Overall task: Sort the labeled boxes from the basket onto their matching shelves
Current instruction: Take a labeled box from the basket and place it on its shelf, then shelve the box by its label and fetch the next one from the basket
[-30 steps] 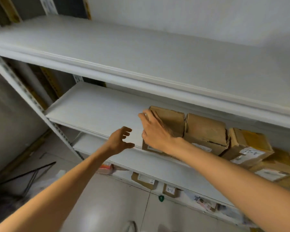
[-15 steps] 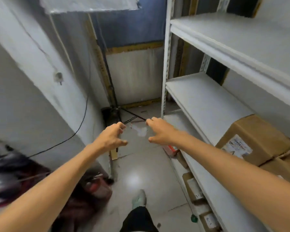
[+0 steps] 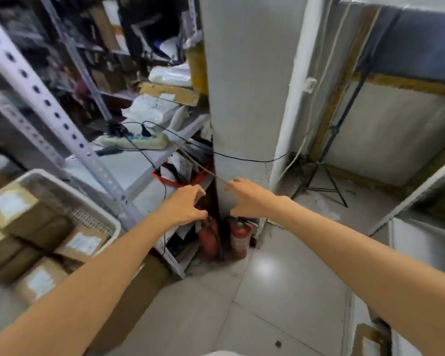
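- The left hand point(image 3: 184, 204) is stretched out in front of the person, released and holding nothing, its fingers loosely curled and the thumb apart from them.
- The right hand point(image 3: 249, 199) reaches forward beside it, also released and holding nothing, with the fingers bent loosely. The two hands are near each other but do not touch.
- The white basket point(image 3: 112, 227) sits at the lower left, beside the left forearm, and has a perforated wall.
- The labeled boxes point(image 3: 18, 209) lie packed close together inside the basket. They are brown cardboard with pale labels facing up, and the print is too blurred to read.
- A grey pillar point(image 3: 244, 86) stands straight ahead, beyond both hands.
- Two red fire extinguishers point(image 3: 239, 237) stand on the tiled floor point(image 3: 267, 291) at the foot of the pillar, below the hands.
- A perforated metal upright point(image 3: 62, 119) slants past the basket. Behind it, a power strip point(image 3: 139, 142) with black cables lies on a cluttered rack.
- A black tripod point(image 3: 319, 181) stands in the corner to the right of the pillar.
- White shelves point(image 3: 421, 242) show at the right edge, well apart from the basket.
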Tool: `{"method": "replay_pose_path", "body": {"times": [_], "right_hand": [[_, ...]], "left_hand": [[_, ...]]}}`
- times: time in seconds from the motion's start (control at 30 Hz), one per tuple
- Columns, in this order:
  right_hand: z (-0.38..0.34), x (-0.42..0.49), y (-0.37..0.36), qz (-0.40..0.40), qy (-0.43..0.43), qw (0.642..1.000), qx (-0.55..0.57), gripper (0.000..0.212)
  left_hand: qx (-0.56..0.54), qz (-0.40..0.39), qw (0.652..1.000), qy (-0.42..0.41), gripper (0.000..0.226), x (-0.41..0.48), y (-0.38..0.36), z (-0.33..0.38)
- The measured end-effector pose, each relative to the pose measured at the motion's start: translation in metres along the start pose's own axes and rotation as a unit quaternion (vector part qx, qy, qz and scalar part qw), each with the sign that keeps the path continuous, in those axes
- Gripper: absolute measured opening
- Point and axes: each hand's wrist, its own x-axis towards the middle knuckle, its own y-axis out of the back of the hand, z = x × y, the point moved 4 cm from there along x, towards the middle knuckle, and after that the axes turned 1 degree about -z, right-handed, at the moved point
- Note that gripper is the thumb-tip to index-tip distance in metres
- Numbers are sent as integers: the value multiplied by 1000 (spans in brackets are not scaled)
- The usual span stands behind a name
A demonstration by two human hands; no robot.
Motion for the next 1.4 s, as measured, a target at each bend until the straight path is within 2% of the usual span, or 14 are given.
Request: {"method": "replay_pose_path", "body": {"times": [0.23,0.43,0.6,0.83,1.0,1.23,1.4], "right_hand": [[-173,69,-32,-70,145,987,-11,49],[-289,105,-56,-126,210,969,-34,47],[-357,133,-73,-137,251,957,-53,45],[-399,194,-98,-161,274,945,-76,47],[-416,262,-132,-194,273,938,-86,52],[-432,355,-177,-244,271,925,-106,51],[-430,415,-208,-256,246,932,-74,50]], "left_hand": [[-36,46,985,161,44,-134,37,-151],[-55,87,959,265,46,-230,55,-242],[-74,105,940,315,44,-281,60,-300],[-126,115,912,373,40,-298,48,-357],[-159,109,893,407,51,-286,42,-399],[-198,86,866,450,49,-244,42,-462],[-247,84,838,479,50,-206,25,-504]]}}
